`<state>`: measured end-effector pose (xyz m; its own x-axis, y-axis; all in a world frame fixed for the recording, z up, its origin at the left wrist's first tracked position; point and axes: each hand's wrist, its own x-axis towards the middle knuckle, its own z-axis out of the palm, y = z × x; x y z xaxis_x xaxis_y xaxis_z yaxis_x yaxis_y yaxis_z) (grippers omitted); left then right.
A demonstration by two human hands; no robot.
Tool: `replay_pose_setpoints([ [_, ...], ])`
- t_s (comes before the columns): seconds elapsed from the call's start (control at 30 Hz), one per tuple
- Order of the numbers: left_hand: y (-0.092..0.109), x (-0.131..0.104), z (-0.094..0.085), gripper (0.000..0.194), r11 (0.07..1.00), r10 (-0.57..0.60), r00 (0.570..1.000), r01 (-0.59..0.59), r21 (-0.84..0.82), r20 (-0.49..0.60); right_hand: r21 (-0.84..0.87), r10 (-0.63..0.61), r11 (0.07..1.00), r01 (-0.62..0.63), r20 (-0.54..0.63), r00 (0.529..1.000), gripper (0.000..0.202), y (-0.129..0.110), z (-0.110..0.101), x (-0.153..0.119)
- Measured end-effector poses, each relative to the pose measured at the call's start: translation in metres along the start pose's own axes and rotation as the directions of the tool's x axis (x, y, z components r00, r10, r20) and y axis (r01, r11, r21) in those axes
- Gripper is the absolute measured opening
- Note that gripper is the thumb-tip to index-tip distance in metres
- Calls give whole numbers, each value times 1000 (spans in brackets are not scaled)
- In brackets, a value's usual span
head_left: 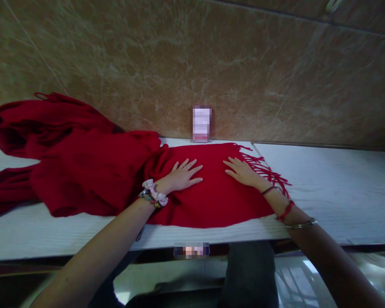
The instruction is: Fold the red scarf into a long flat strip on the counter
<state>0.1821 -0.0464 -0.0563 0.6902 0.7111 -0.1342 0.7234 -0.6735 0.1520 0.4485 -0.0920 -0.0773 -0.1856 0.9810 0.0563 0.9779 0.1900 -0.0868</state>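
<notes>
A red fringed scarf (208,201) lies across the white bench-like surface. Its right part is spread flat, with tassels (269,173) along the right end. Toward the left the red cloth (83,167) is bunched in a loose heap. My left hand (181,175) rests palm down on the flat part, near the folds, fingers spread. Flat on the same cloth, close to the fringe, is my right hand (242,171), its fingers stretched out toward the left. Neither hand grips the fabric.
A brown marbled wall (179,64) rises behind the white wooden surface (333,192). A small blurred upright item (201,124) stands against the wall behind the scarf. Another blurred patch (191,250) shows at the front edge, above my legs.
</notes>
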Motion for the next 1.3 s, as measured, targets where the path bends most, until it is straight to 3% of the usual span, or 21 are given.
replay_pose_setpoints([
  [0.13,-6,6,3,59,999,34,998,-33,25,-47,6,48,999,-48,-4,999,55,2,0,6],
  [0.33,-1,-5,0,55,997,56,993,-50,54,-106,-21,25,999,-25,-23,999,60,9,1,-12],
  [0.53,5,-5,-1,67,1000,20,1000,-20,7,1,-51,77,996,-78,-12,997,60,14,6,-9],
  [0.67,1,1,2,64,1000,20,1000,-20,22,-11,-43,108,993,-109,-31,994,56,17,6,-2],
  [0.87,-1,-4,2,62,999,-37,999,38,39,-31,-28,60,998,-60,-4,998,59,15,-8,-13],
  [0.97,0,-7,0,63,998,19,998,-15,57,-66,8,-7,1000,7,-5,1000,65,-2,-11,-16],
  [1.1,4,-8,-2,68,992,121,992,-123,43,28,42,-80,996,76,101,992,61,-19,-9,-13],
  [1.17,6,-7,-3,70,990,135,988,-139,38,81,44,-82,996,77,114,990,61,-18,-8,-11],
  [1.3,5,-6,-4,68,988,139,987,-144,52,84,44,-46,998,41,117,992,65,-6,-9,-9],
])
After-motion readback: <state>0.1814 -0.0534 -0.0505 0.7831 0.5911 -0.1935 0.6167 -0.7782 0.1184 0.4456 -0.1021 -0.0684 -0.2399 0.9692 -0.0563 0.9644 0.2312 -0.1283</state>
